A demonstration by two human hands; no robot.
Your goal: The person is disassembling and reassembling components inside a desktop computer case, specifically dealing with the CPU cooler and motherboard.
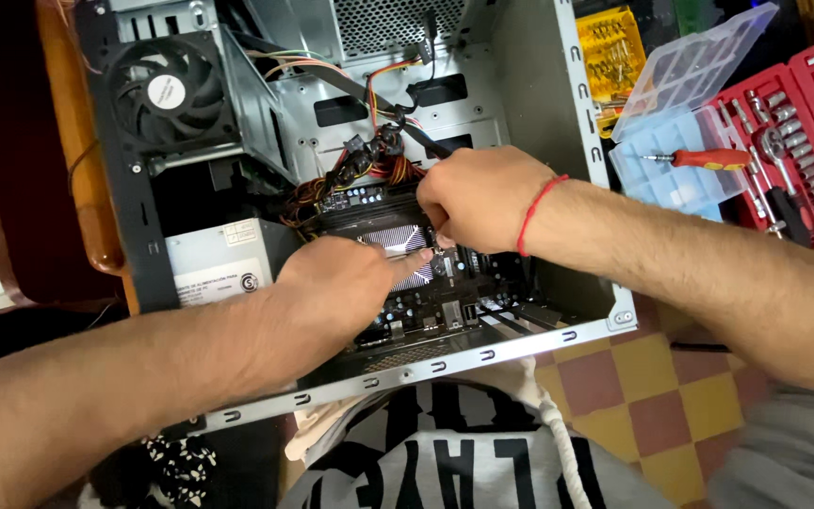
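At the far left of the open computer case (577, 113) a black case fan (170, 94) sits in the rear panel, and below it lies the grey power supply (223, 264) with its pale label. Moving right, the left hand (341, 287) reaches down into the case, fingers curled loosely and the index finger stretched out so its tip rests on the finned heatsink (398, 240) at the middle of the motherboard (435, 302); it pins the part rather than grasping it. Just right of that, the right hand (478, 198), with a red thread round the wrist, is closed into a tight fist around a dark slim tool (421, 127), probably a screwdriver, whose end slants up and left out of the fist. Where its working end meets the board is hidden by the knuckles, so I cannot tell which fastener it touches. A bundle of orange, yellow and black wires (369, 160) hangs directly behind both hands. To do this well, the tool should likely stay square to the fastener with light downward pressure, the steadying finger kept clear of the fin edges, and the wires held out of the shaft's path. Further right, outside the case, a red-handled screwdriver (708, 158) lies across a pale blue parts box (671, 170), beside a red socket set (793, 141).
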